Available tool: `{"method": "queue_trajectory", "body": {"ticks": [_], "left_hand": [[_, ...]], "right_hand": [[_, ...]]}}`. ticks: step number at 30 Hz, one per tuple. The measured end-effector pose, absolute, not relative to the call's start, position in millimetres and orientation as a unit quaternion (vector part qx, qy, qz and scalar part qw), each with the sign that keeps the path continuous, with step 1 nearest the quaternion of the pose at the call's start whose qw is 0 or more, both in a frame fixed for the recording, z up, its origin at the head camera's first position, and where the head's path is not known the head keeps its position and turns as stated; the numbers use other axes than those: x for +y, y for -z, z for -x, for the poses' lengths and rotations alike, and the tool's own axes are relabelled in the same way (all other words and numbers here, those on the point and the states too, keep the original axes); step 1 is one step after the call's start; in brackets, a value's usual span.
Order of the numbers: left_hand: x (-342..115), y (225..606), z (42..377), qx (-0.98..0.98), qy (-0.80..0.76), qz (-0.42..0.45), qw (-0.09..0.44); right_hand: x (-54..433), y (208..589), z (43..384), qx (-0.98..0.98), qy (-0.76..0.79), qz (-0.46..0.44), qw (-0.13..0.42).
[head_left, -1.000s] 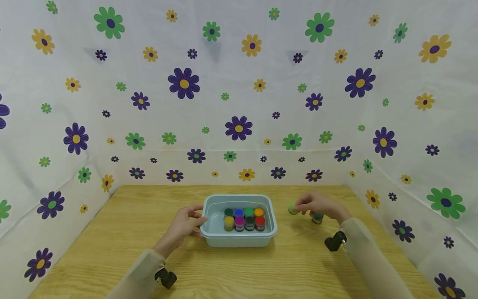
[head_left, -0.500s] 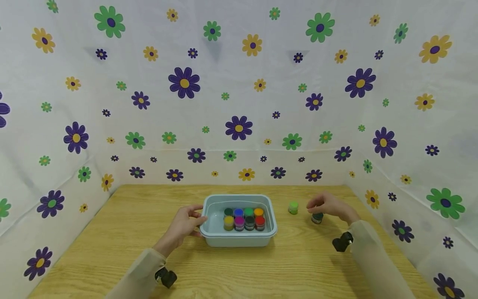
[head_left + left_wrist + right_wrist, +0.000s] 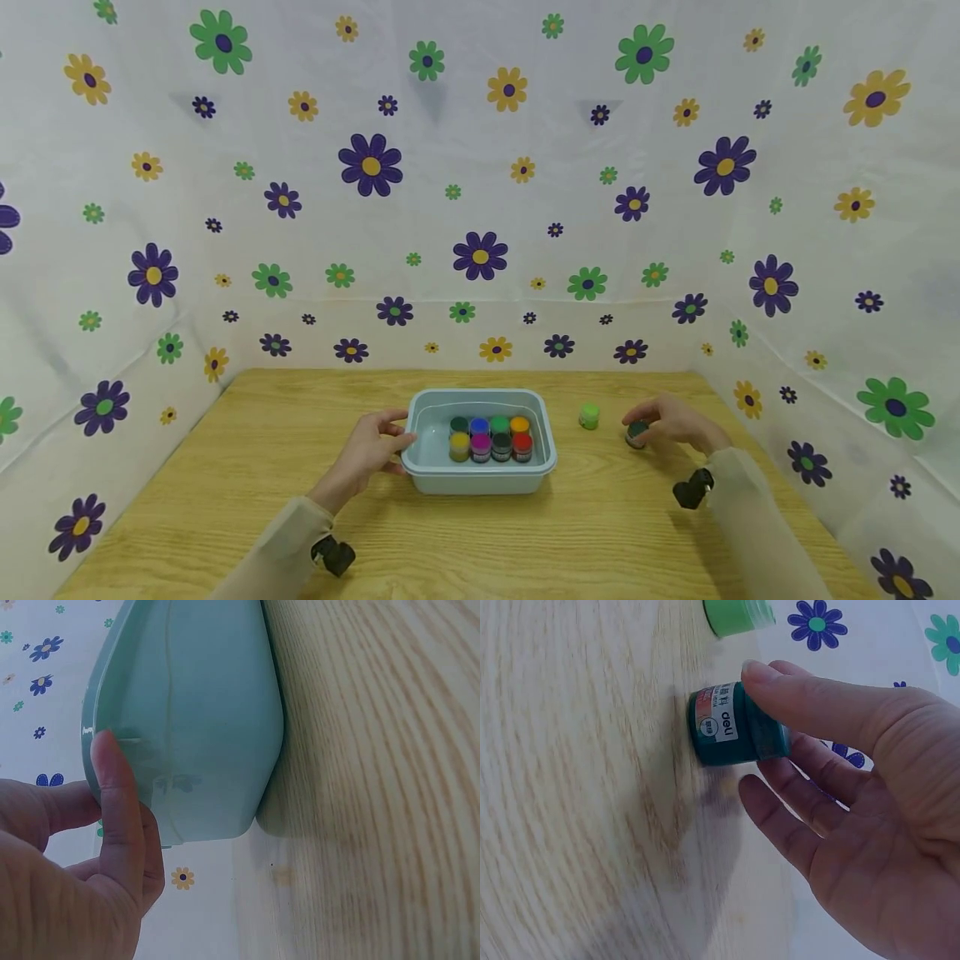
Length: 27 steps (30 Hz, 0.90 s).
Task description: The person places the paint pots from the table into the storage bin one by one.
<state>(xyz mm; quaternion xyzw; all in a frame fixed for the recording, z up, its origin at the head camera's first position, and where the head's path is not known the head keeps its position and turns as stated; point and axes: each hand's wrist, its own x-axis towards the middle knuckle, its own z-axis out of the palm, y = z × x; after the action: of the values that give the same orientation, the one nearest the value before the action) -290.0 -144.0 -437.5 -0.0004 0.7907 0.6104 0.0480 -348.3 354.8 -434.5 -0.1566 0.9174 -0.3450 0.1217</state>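
A light blue plastic tub point(image 3: 480, 485) stands on the table with several small paint jars point(image 3: 481, 448) in two rows inside it. At its left end my left hand point(image 3: 367, 450) holds the rim, with thumb and fingers on either side of the wall in the left wrist view. To the right of the tub, my right hand point(image 3: 678, 423) pinches a dark green paint jar point(image 3: 724, 724) near its lid; the jar is upright on the table. Between tub and right hand stands a light green paint jar point(image 3: 588, 417), apart from both.
The wooden table point(image 3: 480, 550) ends at the back and sides against a white flowered cloth point(image 3: 480, 125). Inside the tub, a bare strip of floor lies left of the jars. A small black camera is worn on each wrist.
My right hand has let go of the light green jar, moved right and come down onto the dark green jar. The left hand and the tub have stayed put.
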Motion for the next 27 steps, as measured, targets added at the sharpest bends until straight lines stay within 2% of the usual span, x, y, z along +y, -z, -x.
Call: {"method": "queue_trajectory", "body": {"ticks": [11,20,27], "left_hand": [[-144.2,440.6,293.4,0.788,-0.614,0.005,0.048],[-145.4,441.4,293.5,0.787,-0.615,-0.001,0.047],[-145.3,440.4,292.0,0.785,-0.618,0.002,0.047]], "right_hand": [[357.3,440.9,349.4,0.907,0.361,0.171,0.133],[358.0,446.5,349.9,0.916,0.343,0.181,0.101],[358.0,444.1,345.5,0.891,0.407,0.16,0.121]]}}
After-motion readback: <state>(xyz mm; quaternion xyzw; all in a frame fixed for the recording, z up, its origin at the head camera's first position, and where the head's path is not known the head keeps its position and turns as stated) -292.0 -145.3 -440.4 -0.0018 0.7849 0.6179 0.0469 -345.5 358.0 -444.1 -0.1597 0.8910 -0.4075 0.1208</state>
